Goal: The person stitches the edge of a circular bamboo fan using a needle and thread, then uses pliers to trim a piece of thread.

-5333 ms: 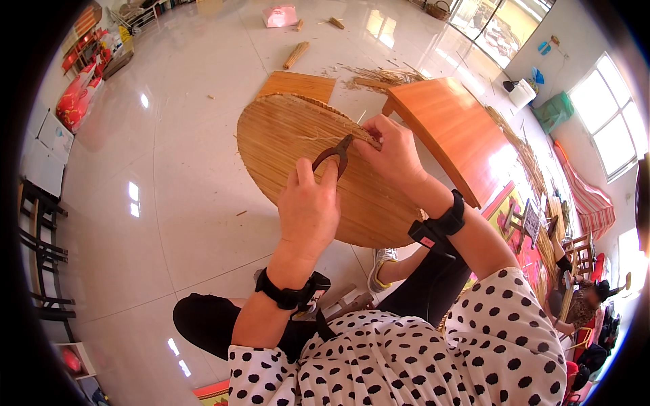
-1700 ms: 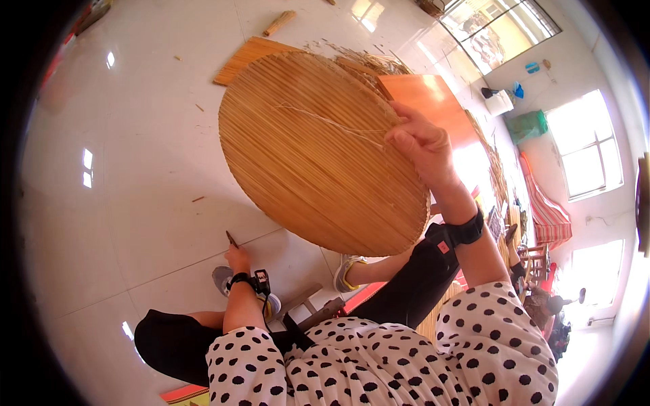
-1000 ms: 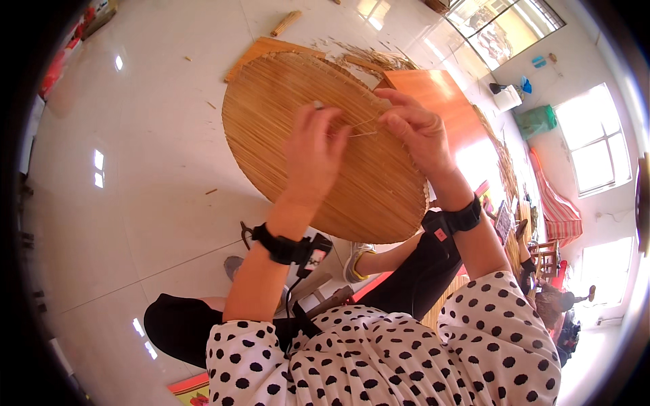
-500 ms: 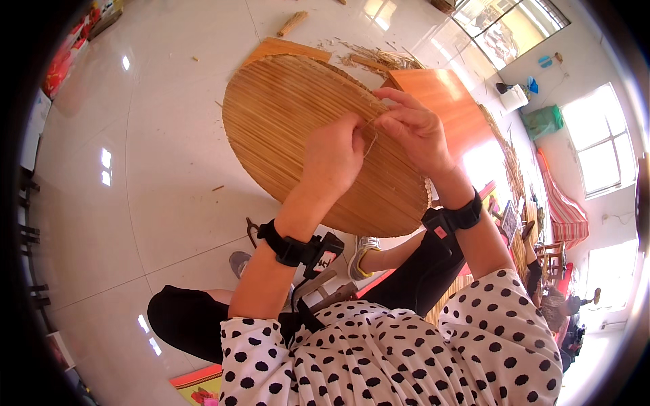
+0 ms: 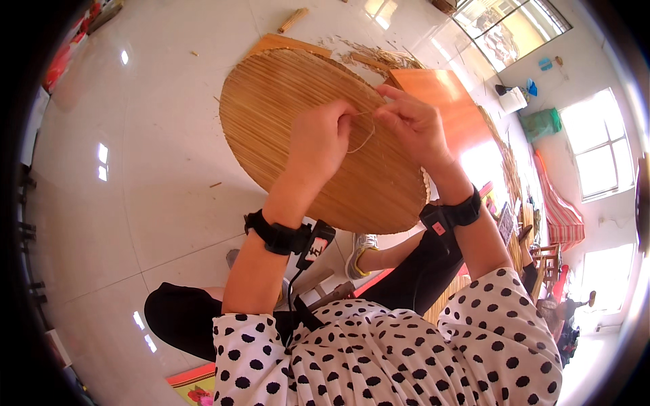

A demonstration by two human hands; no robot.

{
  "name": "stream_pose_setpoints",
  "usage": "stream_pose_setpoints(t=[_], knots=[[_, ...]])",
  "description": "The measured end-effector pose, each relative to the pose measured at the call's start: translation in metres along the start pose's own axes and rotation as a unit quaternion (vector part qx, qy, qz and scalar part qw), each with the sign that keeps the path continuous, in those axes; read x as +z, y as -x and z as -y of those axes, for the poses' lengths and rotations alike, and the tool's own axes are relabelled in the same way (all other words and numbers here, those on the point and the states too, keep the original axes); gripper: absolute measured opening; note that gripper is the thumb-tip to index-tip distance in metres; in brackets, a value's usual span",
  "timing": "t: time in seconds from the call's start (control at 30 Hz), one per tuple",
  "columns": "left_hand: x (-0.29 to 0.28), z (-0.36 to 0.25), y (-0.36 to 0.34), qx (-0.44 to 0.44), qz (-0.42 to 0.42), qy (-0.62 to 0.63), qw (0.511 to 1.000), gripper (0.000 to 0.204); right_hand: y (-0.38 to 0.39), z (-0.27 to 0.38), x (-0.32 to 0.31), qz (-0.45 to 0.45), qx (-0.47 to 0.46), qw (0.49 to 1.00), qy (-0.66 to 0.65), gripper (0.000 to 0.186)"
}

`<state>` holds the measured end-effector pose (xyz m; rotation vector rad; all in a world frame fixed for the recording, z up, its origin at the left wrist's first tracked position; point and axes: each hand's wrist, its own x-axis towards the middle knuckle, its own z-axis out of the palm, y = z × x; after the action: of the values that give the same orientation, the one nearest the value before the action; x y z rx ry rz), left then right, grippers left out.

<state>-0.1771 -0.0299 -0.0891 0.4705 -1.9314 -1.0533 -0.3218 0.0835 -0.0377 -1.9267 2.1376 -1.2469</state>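
Observation:
A large round panel of straw-coloured stalks laid side by side (image 5: 271, 101) is tilted in front of me, its border stitched along the right edge. Over its surface my left hand (image 5: 319, 139) is closed in a pinch on a thin pale thread (image 5: 365, 140). The thread runs in a short line and a hanging loop toward my right hand (image 5: 414, 128). That hand lies at the panel's upper right edge, thumb and fingers pinched together where the thread comes in. Its fingertips partly hide what they grip. Both my wrists wear black straps with small boxes.
An orange-brown wooden board (image 5: 437, 101) stands right of the panel, with loose stalks (image 5: 386, 55) scattered behind it. A small stalk bundle (image 5: 293, 20) lies on the shiny tiled floor. A wooden stool (image 5: 318, 284) is near my legs. Another person (image 5: 562, 311) is far right.
My left hand has moved left, away from the right hand, and the thread between them is drawn out longer. The right hand stays nearly in place.

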Motion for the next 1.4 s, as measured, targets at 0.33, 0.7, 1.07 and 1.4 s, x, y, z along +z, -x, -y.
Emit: stream_pose_setpoints(t=[0.33,0.7,1.07,1.4], knots=[[0.039,-0.015,0.030,0.047,-0.136,0.040,0.989,0.013,0.002,0.008,0.002,0.019,0.055,0.992,-0.115,0.006],[0.019,0.010,0.027,0.031,-0.148,0.058,0.987,0.007,0.006,0.012,-0.003,0.041,0.106,0.987,-0.116,0.033],[0.026,0.003,0.039,-0.207,-0.094,0.270,0.936,0.015,-0.003,0.004,0.002,0.037,0.115,0.980,-0.156,0.047],[0.050,0.004,0.040,-0.066,-0.161,0.054,0.983,0.014,-0.002,0.004,0.004,0.045,0.090,0.984,-0.145,0.054]])
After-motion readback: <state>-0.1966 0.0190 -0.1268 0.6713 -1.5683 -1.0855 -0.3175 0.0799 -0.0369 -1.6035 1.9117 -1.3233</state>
